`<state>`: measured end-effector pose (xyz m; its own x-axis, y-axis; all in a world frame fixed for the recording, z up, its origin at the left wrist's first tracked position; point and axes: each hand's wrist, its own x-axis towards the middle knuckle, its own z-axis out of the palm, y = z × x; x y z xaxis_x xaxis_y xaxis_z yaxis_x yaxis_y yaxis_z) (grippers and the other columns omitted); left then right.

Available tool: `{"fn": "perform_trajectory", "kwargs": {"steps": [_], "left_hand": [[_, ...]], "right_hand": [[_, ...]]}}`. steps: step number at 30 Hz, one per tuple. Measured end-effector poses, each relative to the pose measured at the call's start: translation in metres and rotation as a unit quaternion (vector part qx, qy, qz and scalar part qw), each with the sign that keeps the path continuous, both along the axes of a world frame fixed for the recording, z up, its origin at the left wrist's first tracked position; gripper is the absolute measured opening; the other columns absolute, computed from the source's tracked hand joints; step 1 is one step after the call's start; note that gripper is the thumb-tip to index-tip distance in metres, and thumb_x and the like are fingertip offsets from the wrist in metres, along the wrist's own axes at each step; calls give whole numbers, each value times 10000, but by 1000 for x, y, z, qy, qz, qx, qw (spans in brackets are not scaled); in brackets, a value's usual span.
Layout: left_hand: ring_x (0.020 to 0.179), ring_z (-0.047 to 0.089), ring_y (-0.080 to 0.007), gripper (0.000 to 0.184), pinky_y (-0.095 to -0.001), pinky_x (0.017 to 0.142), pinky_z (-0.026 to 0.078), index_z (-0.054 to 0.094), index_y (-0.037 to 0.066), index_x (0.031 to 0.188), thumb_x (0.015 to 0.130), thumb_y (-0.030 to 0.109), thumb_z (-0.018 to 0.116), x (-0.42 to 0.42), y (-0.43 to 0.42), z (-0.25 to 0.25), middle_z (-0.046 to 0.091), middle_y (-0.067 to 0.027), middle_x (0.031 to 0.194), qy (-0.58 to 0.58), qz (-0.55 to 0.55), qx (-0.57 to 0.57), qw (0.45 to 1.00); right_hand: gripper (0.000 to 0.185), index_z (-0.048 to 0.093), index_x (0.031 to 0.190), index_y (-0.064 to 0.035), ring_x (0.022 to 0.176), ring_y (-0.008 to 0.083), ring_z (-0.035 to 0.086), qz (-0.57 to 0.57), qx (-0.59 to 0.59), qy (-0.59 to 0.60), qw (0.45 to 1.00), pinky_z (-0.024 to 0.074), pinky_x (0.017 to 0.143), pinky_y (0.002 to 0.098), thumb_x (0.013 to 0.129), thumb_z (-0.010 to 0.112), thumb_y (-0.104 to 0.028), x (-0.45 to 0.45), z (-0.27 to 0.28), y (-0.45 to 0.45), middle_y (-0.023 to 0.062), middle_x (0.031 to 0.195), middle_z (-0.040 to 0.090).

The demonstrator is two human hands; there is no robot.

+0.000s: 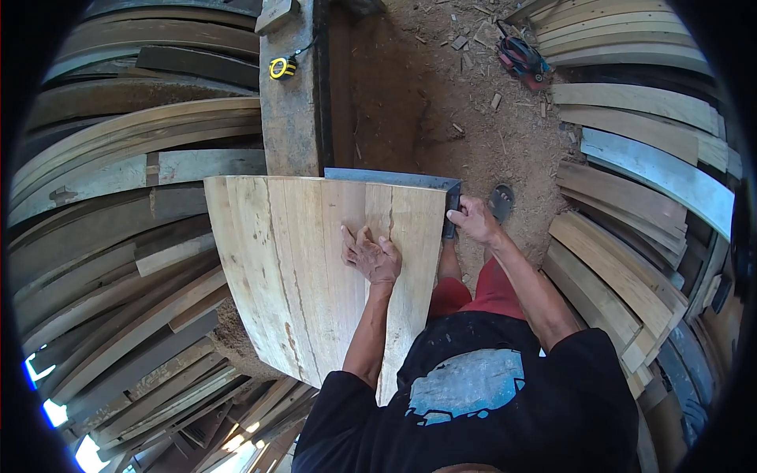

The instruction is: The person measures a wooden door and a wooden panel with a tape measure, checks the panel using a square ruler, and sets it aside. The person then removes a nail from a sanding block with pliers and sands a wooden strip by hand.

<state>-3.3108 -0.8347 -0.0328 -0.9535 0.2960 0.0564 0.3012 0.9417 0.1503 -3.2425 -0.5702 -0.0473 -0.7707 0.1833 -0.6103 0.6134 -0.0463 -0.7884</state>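
Note:
A wide pale wooden panel [303,252], made of several boards side by side, lies in front of me. My left hand [371,254] rests on its upper face, fingers spread and holding nothing. At the panel's far right corner my right hand [477,221] is closed on a carpenter's square [386,178]. The square's long metal blade runs along the panel's far edge, while its dark stock lies against the right edge. My fingers hide part of the stock.
Under the panel's far end runs a thick wooden beam [288,118] with a yellow tape measure [281,68] on it. Stacked planks [118,169] fill the left side, and more planks [623,276] the right. A power tool [522,59] sits on the shaving-strewn floor [449,102].

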Motion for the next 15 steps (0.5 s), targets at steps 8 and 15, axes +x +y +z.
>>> {"fn": "perform_trajectory", "kwargs": {"steps": [8,15], "left_hand": [[1352,306,-430,512,-575,1085,214,462,109,1305,845,300,582,0,-2,-2,260,-277,1581,-11,13,-6,1000],[1412,288,-443,539,-595,1136,198,522,124,1344,871,371,591,-1,4,8,229,-246,1624,-57,66,27,996]], "right_hand": [[160,660,905,-4,697,87,529,-94,-96,34,990,435,588,284,898,688,-162,11,-18,-9,-18,765,570],[222,641,1095,-4,800,82,587,-182,-121,131,967,498,682,279,919,677,-135,-4,58,9,-14,930,611]]}}
